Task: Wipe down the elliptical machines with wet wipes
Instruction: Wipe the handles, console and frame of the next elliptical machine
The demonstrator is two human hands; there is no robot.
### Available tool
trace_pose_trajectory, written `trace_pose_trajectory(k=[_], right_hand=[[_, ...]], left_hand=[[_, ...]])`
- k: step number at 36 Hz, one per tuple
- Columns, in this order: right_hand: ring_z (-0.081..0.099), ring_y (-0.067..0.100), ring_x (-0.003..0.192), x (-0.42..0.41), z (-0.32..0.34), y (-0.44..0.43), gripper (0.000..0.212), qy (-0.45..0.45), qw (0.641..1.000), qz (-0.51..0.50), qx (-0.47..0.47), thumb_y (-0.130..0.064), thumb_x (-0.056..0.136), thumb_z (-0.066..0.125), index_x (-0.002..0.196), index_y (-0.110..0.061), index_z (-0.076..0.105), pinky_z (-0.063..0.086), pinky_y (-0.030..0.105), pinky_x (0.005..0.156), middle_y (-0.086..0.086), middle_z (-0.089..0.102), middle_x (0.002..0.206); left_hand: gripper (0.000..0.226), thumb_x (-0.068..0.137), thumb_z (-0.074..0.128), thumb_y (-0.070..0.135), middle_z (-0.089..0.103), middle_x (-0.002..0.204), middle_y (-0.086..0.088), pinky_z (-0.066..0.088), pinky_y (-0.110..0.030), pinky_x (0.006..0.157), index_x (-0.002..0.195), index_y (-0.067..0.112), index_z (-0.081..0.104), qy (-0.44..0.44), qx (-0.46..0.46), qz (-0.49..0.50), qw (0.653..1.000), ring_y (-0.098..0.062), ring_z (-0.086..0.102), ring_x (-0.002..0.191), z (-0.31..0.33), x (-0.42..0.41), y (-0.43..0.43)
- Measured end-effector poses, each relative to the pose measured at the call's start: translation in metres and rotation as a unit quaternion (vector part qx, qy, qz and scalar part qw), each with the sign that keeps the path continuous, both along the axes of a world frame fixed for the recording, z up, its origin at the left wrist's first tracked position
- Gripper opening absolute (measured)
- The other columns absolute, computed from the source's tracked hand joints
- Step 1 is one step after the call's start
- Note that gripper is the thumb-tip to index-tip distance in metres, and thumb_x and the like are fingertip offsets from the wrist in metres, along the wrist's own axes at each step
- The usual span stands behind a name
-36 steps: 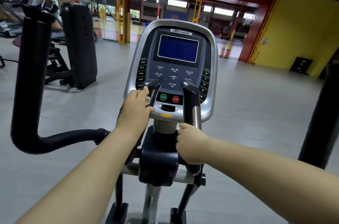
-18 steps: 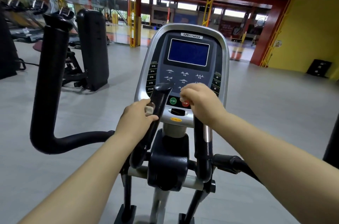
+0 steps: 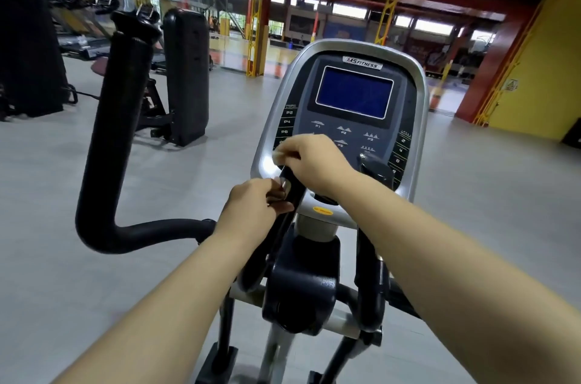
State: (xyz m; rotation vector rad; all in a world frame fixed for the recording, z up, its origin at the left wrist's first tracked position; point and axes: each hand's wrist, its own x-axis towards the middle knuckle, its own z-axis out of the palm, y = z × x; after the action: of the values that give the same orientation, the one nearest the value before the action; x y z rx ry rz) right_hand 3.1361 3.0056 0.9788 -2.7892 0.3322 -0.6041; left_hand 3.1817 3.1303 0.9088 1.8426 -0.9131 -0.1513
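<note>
L hand [image 3: 251,206] reaches fwd, fingers curled tight; R hand [image 3: 316,162] just above it, fingers curled too.

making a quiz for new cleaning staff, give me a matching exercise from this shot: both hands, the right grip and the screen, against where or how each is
Things:
A left hand
B right hand
C right grip
D screen

States:
1 blue
2 nothing touches it
3 curled over the top of the left grip
4 wrapped round the left grip, lower down

Pairs: A-4, B-3, C-2, D-1
</note>
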Motion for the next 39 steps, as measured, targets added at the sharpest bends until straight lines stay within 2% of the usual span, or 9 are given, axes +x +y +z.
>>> trace_pose_trajectory(k=[7,11,18,22,26,29,32,35,39], right_hand=[[0.057,0.014,0.111,-0.032,0.004,-0.017,0.023,-0.060,0.998,0.010,-0.014,-0.010,0.096,0.051,0.104,-0.017,0.072,0.044,0.026,0.097,-0.004,0.066,0.119],[0.053,0.018,0.091,-0.023,0.006,-0.020,0.029,-0.033,0.999,-0.038,-0.012,-0.006,0.097,0.040,0.086,-0.019,0.063,0.041,0.029,0.078,-0.002,0.063,0.100],[0.026,0.032,0.142,-0.041,-0.032,-0.006,0.056,-0.084,0.988,-0.020,-0.126,0.017,0.084,0.037,0.136,-0.002,0.047,0.038,0.034,0.102,0.012,0.038,0.148],[0.062,0.033,0.106,-0.050,-0.039,-0.009,0.041,-0.150,0.974,-0.012,-0.167,0.004,0.079,0.048,0.116,-0.001,0.064,0.053,0.038,0.083,0.017,0.063,0.119],[0.053,0.009,0.074,-0.042,-0.036,-0.002,0.027,-0.185,0.980,-0.050,-0.061,-0.036,0.091,0.055,0.099,-0.010,0.059,0.043,0.025,0.067,0.004,0.060,0.086],[0.049,-0.003,0.061,-0.037,-0.045,0.008,0.024,-0.228,0.971,-0.076,0.010,-0.032,0.092,0.055,0.091,-0.008,0.059,0.040,0.013,0.060,-0.010,0.050,0.071],[0.049,-0.004,0.064,-0.037,-0.065,0.023,0.019,-0.244,0.967,-0.076,-0.003,-0.028,0.093,0.055,0.079,-0.015,0.058,0.040,0.019,0.064,-0.017,0.051,0.066],[0.048,-0.011,0.076,-0.041,-0.099,0.036,0.038,-0.191,0.980,-0.026,0.039,-0.039,0.089,0.042,0.099,-0.011,0.066,0.039,0.015,0.069,-0.022,0.047,0.081],[0.053,0.023,0.079,-0.053,-0.140,0.045,0.017,-0.163,0.982,0.036,-0.093,-0.019,0.089,0.050,0.098,-0.012,0.062,0.048,0.032,0.062,0.010,0.058,0.088]], left_hand=[[0.016,0.085,0.065,0.015,0.056,0.065,0.005,0.038,-0.008,0.050,0.072,0.011,0.059,-0.054,0.016,0.020,0.998,0.005,0.056,0.059,-0.001,0.000,0.002],[0.015,0.084,0.067,0.016,0.056,0.064,0.003,0.044,-0.015,0.056,0.072,0.010,0.060,-0.049,0.018,0.016,0.998,-0.003,0.060,0.063,-0.001,0.002,0.002],[0.017,0.090,0.059,0.010,0.055,0.064,0.005,0.038,-0.002,0.050,0.074,0.004,0.059,-0.031,0.013,-0.004,0.999,0.017,0.058,0.058,0.000,0.002,0.005],[0.004,0.087,0.062,0.017,0.064,0.084,0.003,0.052,-0.020,0.069,0.087,0.018,0.065,-0.059,0.041,-0.008,0.997,-0.004,0.064,0.078,-0.002,0.006,0.009],[0.012,0.081,0.070,0.023,0.065,0.084,0.008,0.047,-0.016,0.071,0.092,0.021,0.067,-0.048,0.052,-0.002,0.997,-0.007,0.060,0.082,-0.011,0.007,0.023],[0.020,0.080,0.069,0.023,0.065,0.083,0.014,0.047,-0.016,0.074,0.099,0.030,0.068,-0.022,0.064,-0.011,0.998,0.000,0.060,0.082,-0.021,0.008,0.033],[0.024,0.080,0.066,0.019,0.066,0.082,0.014,0.050,-0.022,0.077,0.098,0.035,0.066,-0.002,0.073,-0.009,0.997,-0.005,0.062,0.082,-0.031,0.008,0.040],[0.025,0.081,0.064,0.020,0.067,0.084,0.015,0.051,-0.020,0.074,0.101,0.035,0.065,0.009,0.090,-0.004,0.996,-0.004,0.062,0.082,-0.042,0.008,0.045],[0.020,0.081,0.063,0.023,0.068,0.086,0.012,0.053,-0.031,0.078,0.098,0.034,0.066,0.014,0.102,-0.008,0.995,-0.007,0.062,0.083,-0.052,0.011,0.052]])
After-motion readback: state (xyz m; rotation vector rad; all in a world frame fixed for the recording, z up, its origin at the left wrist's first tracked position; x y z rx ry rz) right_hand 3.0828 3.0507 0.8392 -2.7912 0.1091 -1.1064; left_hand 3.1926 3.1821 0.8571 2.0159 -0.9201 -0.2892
